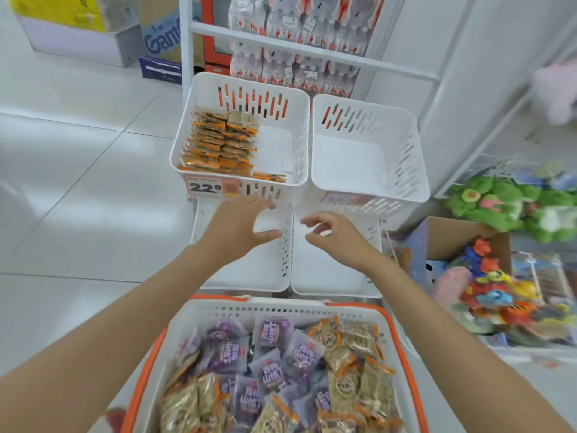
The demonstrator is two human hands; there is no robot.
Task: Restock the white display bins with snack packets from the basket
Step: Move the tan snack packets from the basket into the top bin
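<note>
Four bins (349,157) mid-frame; one, upper left, holds orange packets (218,145). Left hand (237,226) and right hand (337,235) hover spread, empty, above one basket (281,310).

This is a shop, at a self-service display. A white rack (312,54) carries white slotted bins (206,89) in two tiers, and a printed price tag (204,187) reading 22.8 is fixed to the front wall of the upper left bin, which holds rows of orange-edged packets (218,145). Sealed packs (296,23) of one kind fill the rack's higher shelves. In front of the rack stands a shopping basket (281,309) with orange handles, full of snack packets (274,364). Stock cartons (162,32) are stacked on the pale tiled floor (62,182) behind the rack. To its right lie plush toys (493,201) and an open box (452,232) of bright toys.
</note>
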